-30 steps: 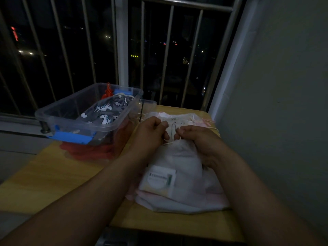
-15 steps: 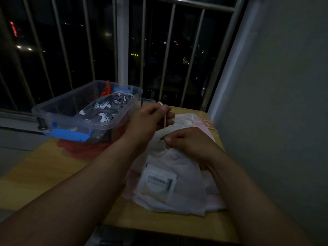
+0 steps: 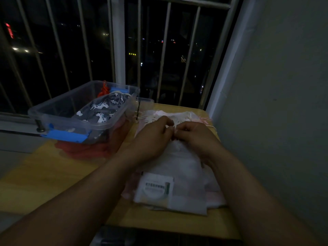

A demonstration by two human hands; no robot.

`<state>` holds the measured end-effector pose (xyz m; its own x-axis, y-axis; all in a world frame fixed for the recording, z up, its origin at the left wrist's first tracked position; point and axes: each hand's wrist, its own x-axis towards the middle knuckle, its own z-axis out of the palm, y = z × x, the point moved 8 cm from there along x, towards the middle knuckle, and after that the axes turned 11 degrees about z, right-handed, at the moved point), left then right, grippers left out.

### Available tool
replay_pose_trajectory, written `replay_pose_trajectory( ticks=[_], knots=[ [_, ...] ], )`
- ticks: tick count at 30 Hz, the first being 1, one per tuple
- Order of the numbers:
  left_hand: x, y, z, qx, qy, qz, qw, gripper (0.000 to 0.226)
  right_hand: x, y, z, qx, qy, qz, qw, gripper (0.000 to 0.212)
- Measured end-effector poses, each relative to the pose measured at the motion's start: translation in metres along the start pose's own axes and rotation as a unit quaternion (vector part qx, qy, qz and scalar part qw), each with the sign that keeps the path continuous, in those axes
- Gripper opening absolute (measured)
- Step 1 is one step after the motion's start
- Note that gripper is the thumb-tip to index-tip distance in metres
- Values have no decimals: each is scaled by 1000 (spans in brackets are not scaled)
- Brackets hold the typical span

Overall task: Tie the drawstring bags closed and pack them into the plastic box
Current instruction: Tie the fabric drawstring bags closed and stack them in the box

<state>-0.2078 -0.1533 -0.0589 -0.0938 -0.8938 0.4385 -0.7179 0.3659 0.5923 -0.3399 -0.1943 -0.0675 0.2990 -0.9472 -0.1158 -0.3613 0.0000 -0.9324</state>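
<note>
Atop wooden table (image 3: 53,174), left hand (image 3: 152,137), right hand (image 3: 193,137) pinching limp bag (image 3: 184,167)

Both forearms are bare from wrist to the frame's bottom edge: the left forearm (image 3: 88,192) at lower left, the right forearm (image 3: 248,192) at lower right. The left hand (image 3: 152,134) and right hand (image 3: 193,135) are bare too; dim light hides finer detail.

This looks like a flat, high up, at night. A barred window (image 3: 164,55) gives onto darkness and scattered city lights (image 3: 132,54) in the distance. A small wooden table (image 3: 44,174) stands against a plain painted wall (image 3: 275,112), with a clear box (image 3: 58,105) and a heap of cloth bags (image 3: 186,167) on it: ordinary household things.
</note>
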Motion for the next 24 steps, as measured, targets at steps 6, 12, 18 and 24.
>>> replay_pose_trajectory(
  ticks=[6,12,18,24],
  knots=[
    [-2,-3,-8,91,-9,41,995,12,2,8,1,48,-12,29,998,15],
    [1,-6,-10,35,-21,-1,999,21,2,4,0,22,14,15,1000,10],
    [-5,-21,-6,-160,-41,-78,983,16,5,2,-3,-5,33,8,999,2],
    [-7,-25,-3,-192,-31,-36,980,5,3,3,-3,7,14,0,1000,3]
  ],
)
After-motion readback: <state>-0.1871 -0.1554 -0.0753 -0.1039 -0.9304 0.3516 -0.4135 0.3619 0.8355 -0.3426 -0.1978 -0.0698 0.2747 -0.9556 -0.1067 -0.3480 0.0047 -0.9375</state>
